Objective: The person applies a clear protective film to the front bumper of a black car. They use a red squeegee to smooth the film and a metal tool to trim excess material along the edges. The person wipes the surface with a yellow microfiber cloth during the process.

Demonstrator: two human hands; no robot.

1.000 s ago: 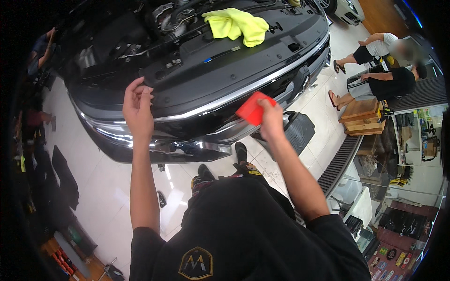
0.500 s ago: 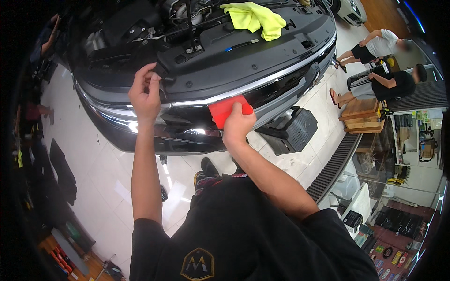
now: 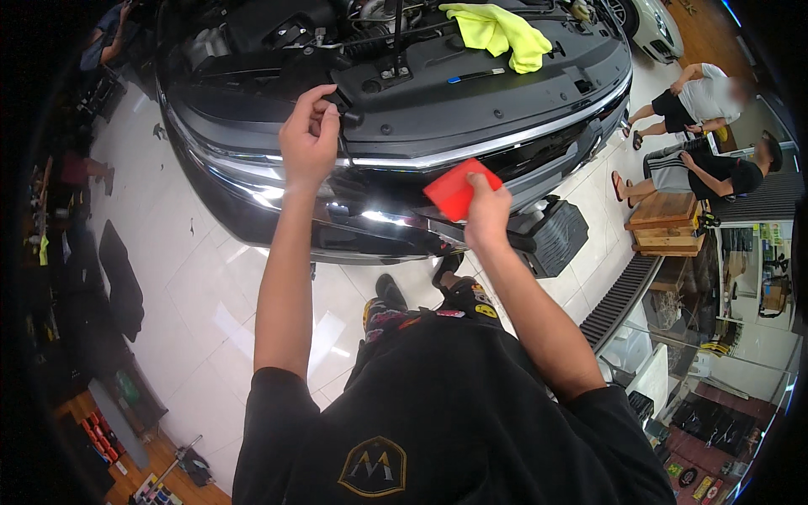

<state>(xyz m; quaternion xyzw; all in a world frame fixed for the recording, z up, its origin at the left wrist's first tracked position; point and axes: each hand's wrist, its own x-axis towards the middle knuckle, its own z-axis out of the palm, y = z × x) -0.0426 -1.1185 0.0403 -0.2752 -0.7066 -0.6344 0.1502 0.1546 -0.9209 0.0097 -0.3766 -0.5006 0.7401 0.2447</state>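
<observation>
The front of a black car point(image 3: 252, 181) stands before me, with its chrome trim and grille facing me. Over its left part, near the front edge of the engine bay, is my left hand point(image 3: 310, 139). Its fingers are curled toward the thumb in a pinch; whatever lies between them is too small to make out. My right hand point(image 3: 488, 210) grips a flat red squeegee point(image 3: 453, 192), thumb on top, in front of the grille. I cannot tell whether the squeegee touches the car.
A yellow cloth point(image 3: 501, 38) and a slim blue-and-black tool point(image 3: 476, 76) lie on the black cover of the engine bay. A dark step stool point(image 3: 555, 240) stands by the bumper. Two people stand at the right, near a wooden box point(image 3: 665, 223). Another car point(image 3: 652, 32) is beyond.
The car and both my hands sit farther right in the picture. My left hand keeps its pinch, and my right hand still holds the red squeegee, which is tilted a little differently.
</observation>
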